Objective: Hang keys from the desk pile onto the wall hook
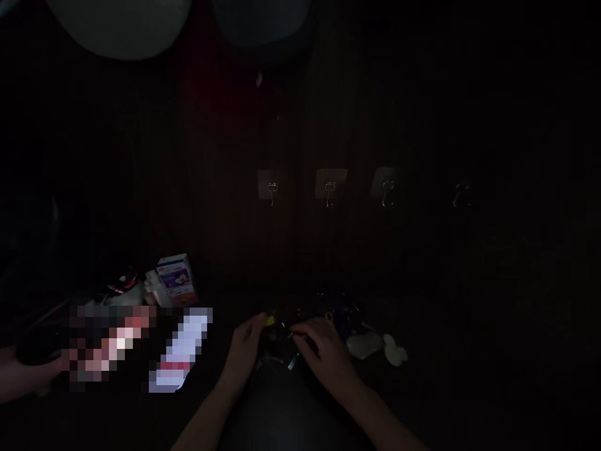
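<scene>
The scene is very dark. Low in the middle, my left hand (246, 344) is closed at its fingertips beside a small yellow piece (270, 321). My right hand (326, 351) faces it, with thumb and forefinger bent close together at the same cluster. Between both hands lie small dark, shiny items (280, 335), too dim to name. A small clear, glinting piece (293, 361) lies just in front of them. What the fingertips hold is hidden in shadow. Right of my right hand are a pale rounded object (365, 344) and a white lobed piece (395, 352).
Several metal hooks (330, 191) are fixed to the dark wall. A purple-and-white box (176, 279) stands at the left. Nearer are a lit, blurred screen-like strip (183, 347) and another person's hand (32, 373). Two large rounded objects (124, 28) show along the top.
</scene>
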Demonstrator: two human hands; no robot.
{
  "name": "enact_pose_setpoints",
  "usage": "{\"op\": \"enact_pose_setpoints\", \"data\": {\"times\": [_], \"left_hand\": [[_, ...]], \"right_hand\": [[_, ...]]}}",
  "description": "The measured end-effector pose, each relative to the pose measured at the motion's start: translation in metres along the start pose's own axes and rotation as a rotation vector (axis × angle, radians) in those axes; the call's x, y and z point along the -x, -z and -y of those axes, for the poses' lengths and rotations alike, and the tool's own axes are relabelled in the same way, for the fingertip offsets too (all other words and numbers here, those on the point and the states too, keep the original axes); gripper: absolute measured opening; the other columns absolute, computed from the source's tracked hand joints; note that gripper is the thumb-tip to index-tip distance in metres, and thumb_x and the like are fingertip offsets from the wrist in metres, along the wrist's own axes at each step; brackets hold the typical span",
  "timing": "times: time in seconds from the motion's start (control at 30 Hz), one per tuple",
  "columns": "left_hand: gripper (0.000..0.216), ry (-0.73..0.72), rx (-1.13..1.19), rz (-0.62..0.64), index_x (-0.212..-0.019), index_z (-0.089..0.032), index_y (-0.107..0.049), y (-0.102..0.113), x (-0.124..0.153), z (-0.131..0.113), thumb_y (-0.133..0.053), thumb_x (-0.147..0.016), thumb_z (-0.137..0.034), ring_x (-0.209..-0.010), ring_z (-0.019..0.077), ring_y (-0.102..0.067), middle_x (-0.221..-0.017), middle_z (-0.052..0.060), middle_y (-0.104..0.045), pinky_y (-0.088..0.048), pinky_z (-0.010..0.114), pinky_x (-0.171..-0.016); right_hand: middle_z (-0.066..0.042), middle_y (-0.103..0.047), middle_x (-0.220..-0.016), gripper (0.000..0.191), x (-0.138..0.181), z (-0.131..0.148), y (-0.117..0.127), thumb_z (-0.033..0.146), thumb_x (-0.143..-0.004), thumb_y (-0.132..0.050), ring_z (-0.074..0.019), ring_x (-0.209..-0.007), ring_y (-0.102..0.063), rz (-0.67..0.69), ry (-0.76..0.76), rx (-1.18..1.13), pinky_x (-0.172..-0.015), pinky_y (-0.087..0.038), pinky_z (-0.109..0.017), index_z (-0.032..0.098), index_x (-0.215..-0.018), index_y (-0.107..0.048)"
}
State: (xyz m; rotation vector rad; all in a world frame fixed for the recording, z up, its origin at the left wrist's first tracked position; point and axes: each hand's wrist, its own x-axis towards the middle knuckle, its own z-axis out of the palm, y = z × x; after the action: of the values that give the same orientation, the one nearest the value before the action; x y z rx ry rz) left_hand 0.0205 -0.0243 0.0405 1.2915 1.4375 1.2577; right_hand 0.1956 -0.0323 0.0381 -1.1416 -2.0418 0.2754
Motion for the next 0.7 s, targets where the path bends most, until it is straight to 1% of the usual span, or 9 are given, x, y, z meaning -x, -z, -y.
{"op": "enact_pose_setpoints", "data": {"times": [0.1, 0.17, 0.27, 0.37, 0.53, 0.7], "left_hand": [[0.046, -0.032, -0.016, 0.017, -0.066, -0.015, -0.065, -0.004, 0.001, 0.002, -0.047, -0.077, -0.056, -0.067, 0.0185, -0.06, -0.063, 0.001, -0.065, -0.044, 0.024, -0.06], [0.042, -0.069, -0.034, 0.026, -0.068, -0.015, -0.066, -0.007, 0.002, 0.005, -0.049, -0.076, -0.052, -0.07, 0.0186, -0.06, -0.066, 0.001, -0.066, -0.044, 0.024, -0.062], [0.039, -0.104, -0.065, 0.05, -0.068, -0.015, -0.066, -0.012, 0.003, 0.007, -0.049, -0.077, -0.048, -0.069, 0.0175, -0.059, -0.067, 0.001, -0.066, -0.043, 0.023, -0.061], [0.036, -0.121, -0.078, 0.082, -0.069, -0.015, -0.066, -0.015, 0.006, 0.006, -0.049, -0.078, -0.046, -0.068, 0.0167, -0.059, -0.065, 0.0, -0.064, -0.043, 0.023, -0.06], [0.027, -0.208, -0.093, 0.144, -0.072, -0.017, -0.067, -0.018, 0.01, 0.004, -0.054, -0.077, -0.041, -0.076, 0.0176, -0.062, -0.076, 0.002, -0.069, -0.046, 0.025, -0.071], [0.027, -0.253, -0.155, 0.143, -0.073, -0.019, -0.066, -0.018, 0.009, 0.008, -0.052, -0.08, -0.041, -0.077, 0.0173, -0.063, -0.078, 0.002, -0.07, -0.047, 0.025, -0.073]], "right_hand": [[-0.003, -0.066, -0.091, 0.01, 0.0, 0.0, -0.005, 0.028, -0.085, -0.053, -0.0204, -0.089, -0.059, -0.051, 0.021, 0.0, -0.084, -0.041, -0.037, 0.024, -0.091, -0.06], [-0.003, -0.066, -0.087, 0.008, 0.001, -0.001, -0.008, 0.029, -0.083, -0.056, -0.0205, -0.085, -0.059, -0.085, 0.039, 0.018, -0.082, -0.041, -0.037, 0.024, -0.087, -0.06], [-0.002, -0.065, -0.08, 0.004, 0.001, -0.003, -0.011, 0.027, -0.082, -0.058, -0.019, -0.079, -0.058, -0.142, 0.046, 0.036, -0.08, -0.041, -0.036, 0.022, -0.081, -0.059], [-0.001, -0.064, -0.076, 0.005, 0.0, -0.004, -0.012, 0.021, -0.082, -0.056, -0.0175, -0.076, -0.058, -0.193, 0.03, 0.036, -0.078, -0.04, -0.034, 0.022, -0.078, -0.058], [-0.001, -0.064, -0.075, 0.008, -0.002, -0.006, -0.013, 0.016, -0.081, -0.051, -0.0172, -0.074, -0.058, -0.241, 0.028, 0.035, -0.074, -0.04, -0.033, 0.022, -0.079, -0.057], [-0.002, -0.064, -0.075, 0.009, -0.003, -0.009, -0.011, 0.016, -0.079, -0.049, -0.0174, -0.074, -0.059, -0.252, 0.013, 0.036, -0.073, -0.042, -0.033, 0.022, -0.078, -0.057]]}}
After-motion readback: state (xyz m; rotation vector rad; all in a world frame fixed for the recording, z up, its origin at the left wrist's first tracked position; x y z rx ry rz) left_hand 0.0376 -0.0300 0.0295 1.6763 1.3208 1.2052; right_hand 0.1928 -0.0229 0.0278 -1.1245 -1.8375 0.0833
